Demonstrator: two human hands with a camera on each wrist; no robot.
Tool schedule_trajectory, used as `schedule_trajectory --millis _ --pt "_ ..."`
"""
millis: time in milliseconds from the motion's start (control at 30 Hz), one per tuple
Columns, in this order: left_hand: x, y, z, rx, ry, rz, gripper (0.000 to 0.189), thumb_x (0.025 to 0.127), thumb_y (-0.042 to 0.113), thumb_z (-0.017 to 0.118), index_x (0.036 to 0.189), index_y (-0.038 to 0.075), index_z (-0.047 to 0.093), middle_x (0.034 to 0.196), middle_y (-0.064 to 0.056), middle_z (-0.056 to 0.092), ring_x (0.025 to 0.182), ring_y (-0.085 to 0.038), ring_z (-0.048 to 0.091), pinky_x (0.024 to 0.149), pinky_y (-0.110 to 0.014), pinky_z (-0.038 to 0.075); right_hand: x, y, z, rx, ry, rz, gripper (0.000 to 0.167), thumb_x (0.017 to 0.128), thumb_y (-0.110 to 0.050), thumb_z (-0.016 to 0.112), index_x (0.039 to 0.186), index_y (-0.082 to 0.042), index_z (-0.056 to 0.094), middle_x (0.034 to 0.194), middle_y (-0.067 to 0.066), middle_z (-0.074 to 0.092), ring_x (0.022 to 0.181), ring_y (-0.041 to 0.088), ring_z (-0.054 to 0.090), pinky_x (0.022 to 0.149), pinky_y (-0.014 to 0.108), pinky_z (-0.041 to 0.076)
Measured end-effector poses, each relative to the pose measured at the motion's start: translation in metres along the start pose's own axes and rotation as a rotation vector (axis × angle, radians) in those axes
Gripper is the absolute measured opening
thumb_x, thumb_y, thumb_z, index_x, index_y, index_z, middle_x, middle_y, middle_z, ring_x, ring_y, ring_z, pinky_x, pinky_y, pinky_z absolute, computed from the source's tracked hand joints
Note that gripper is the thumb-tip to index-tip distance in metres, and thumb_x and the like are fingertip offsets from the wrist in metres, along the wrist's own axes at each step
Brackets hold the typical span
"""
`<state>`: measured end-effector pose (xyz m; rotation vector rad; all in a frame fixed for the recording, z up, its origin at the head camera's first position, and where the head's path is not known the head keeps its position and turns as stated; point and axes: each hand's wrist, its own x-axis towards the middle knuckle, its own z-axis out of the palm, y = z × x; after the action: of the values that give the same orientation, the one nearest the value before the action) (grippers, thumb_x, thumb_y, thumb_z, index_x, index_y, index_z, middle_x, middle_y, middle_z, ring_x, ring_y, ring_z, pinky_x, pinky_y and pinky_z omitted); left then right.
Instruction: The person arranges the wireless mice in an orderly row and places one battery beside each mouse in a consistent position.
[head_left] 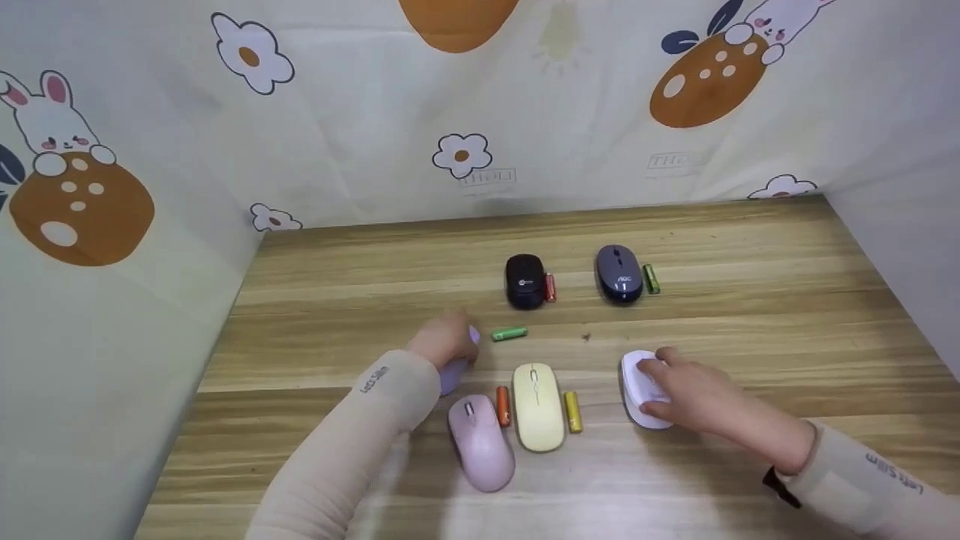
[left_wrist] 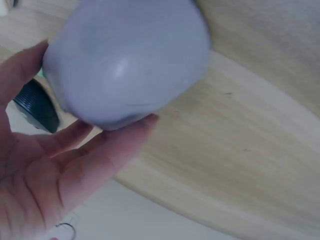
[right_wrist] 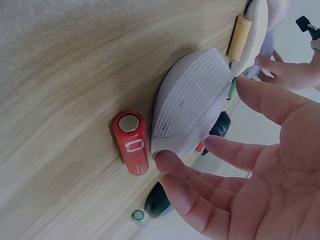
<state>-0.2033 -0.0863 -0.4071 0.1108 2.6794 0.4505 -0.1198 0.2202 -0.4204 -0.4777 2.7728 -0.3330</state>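
My left hand [head_left: 448, 339] grips a lavender computer mouse [head_left: 453, 375], and covers much of it in the head view. In the left wrist view the mouse [left_wrist: 130, 60] fills the top, with the thumb at its left side and fingers along its lower edge. On the right, my right hand [head_left: 694, 390] holds a white mouse [head_left: 637, 386] between thumb and fingers. The right wrist view shows the ribbed side of that white mouse [right_wrist: 192, 95] and a red battery [right_wrist: 131, 142] beside it; the hand hides this battery from the head view.
Between the hands lie a pink mouse [head_left: 484, 446], an orange battery [head_left: 503, 406], a yellow mouse [head_left: 538, 409] and a yellow battery [head_left: 573, 412]. Behind them are a green battery [head_left: 509, 334], a black mouse [head_left: 525, 281], a red battery [head_left: 550, 287], a dark grey mouse [head_left: 619, 274] and a dark green battery [head_left: 651, 278].
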Motion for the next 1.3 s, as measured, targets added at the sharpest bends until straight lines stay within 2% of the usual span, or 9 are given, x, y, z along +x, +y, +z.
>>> schedule_trajectory --millis 133,267,400,567,667,800,900,1000,1300 --pt "0.012 -0.014 0.003 -0.068 0.125 0.006 0.031 0.075 0.016 0.067 0.097 -0.003 0.056 0.091 -0.017 0.061 0.084 -0.03 0.06 0.073 -0.04 0.051 -0.002 0.0 0.001 0.006 0.011 -0.011 0.055 0.077 -0.028 0.071 0.121 0.0 0.054 0.118 0.029 0.048 0.088 0.039 0.058 0.07 0.051 0.049" --pt "0.025 -0.031 0.008 -0.136 0.224 -0.01 0.038 0.081 0.027 0.066 0.102 -0.003 0.055 0.095 -0.019 0.061 0.09 -0.032 0.06 0.078 -0.043 0.05 -0.003 0.0 0.002 -0.002 0.038 -0.023 0.053 0.076 -0.027 0.071 0.119 0.0 0.055 0.116 0.028 0.049 0.086 0.038 0.059 0.069 0.052 0.048" --pt "0.031 -0.046 0.004 -0.183 0.206 -0.042 0.052 0.084 0.035 0.063 0.118 -0.004 0.051 0.11 -0.022 0.058 0.104 -0.035 0.056 0.087 -0.044 0.046 -0.003 -0.001 0.001 0.0 0.035 -0.029 0.053 0.077 -0.027 0.07 0.12 0.0 0.054 0.118 0.03 0.048 0.089 0.041 0.058 0.07 0.053 0.048" --pt "0.023 -0.051 -0.01 -0.189 0.083 -0.018 0.066 0.08 0.03 0.068 0.132 -0.001 0.042 0.128 -0.026 0.044 0.116 -0.037 0.046 0.095 -0.047 0.04 -0.005 -0.001 0.0 0.015 0.022 -0.033 0.054 0.077 -0.027 0.07 0.122 -0.001 0.054 0.122 0.032 0.045 0.091 0.044 0.057 0.071 0.054 0.048" --pt "0.016 -0.049 -0.01 -0.154 0.033 -0.004 0.077 0.075 0.025 0.073 0.137 -0.001 0.036 0.133 -0.03 0.035 0.119 -0.04 0.042 0.097 -0.048 0.038 -0.005 -0.001 0.001 0.023 0.017 -0.041 0.055 0.076 -0.026 0.071 0.122 0.0 0.053 0.123 0.032 0.044 0.092 0.045 0.057 0.071 0.055 0.048" --pt "0.008 -0.043 0.0 -0.147 0.097 0.017 0.08 0.07 0.015 0.075 0.138 -0.002 0.034 0.13 -0.033 0.033 0.112 -0.041 0.046 0.094 -0.048 0.041 -0.005 -0.002 0.0 0.03 0.003 -0.041 0.054 0.077 -0.025 0.071 0.122 0.0 0.053 0.125 0.032 0.043 0.093 0.045 0.056 0.072 0.055 0.048" --pt "0.003 -0.038 0.008 -0.136 0.172 0.02 0.074 0.07 0.01 0.073 0.135 -0.002 0.039 0.127 -0.033 0.036 0.105 -0.042 0.051 0.089 -0.048 0.045 -0.006 -0.003 -0.001 0.028 -0.006 -0.042 0.053 0.078 -0.025 0.07 0.122 -0.001 0.053 0.127 0.033 0.042 0.095 0.045 0.056 0.072 0.055 0.047" --pt "0.001 -0.036 0.013 -0.108 0.208 0.018 0.067 0.071 0.008 0.071 0.132 -0.001 0.044 0.126 -0.033 0.037 0.103 -0.043 0.052 0.087 -0.049 0.046 -0.006 -0.003 -0.001 0.028 -0.006 -0.044 0.053 0.077 -0.024 0.07 0.122 -0.001 0.053 0.126 0.033 0.042 0.095 0.044 0.056 0.072 0.054 0.047" --pt "0.003 -0.037 0.015 -0.1 0.223 0.049 0.059 0.075 0.007 0.066 0.131 0.002 0.048 0.128 -0.035 0.038 0.111 -0.045 0.048 0.094 -0.05 0.041 -0.008 -0.002 0.0 0.026 0.02 -0.074 0.053 0.075 -0.022 0.072 0.119 0.001 0.055 0.124 0.034 0.044 0.094 0.045 0.056 0.072 0.055 0.048"
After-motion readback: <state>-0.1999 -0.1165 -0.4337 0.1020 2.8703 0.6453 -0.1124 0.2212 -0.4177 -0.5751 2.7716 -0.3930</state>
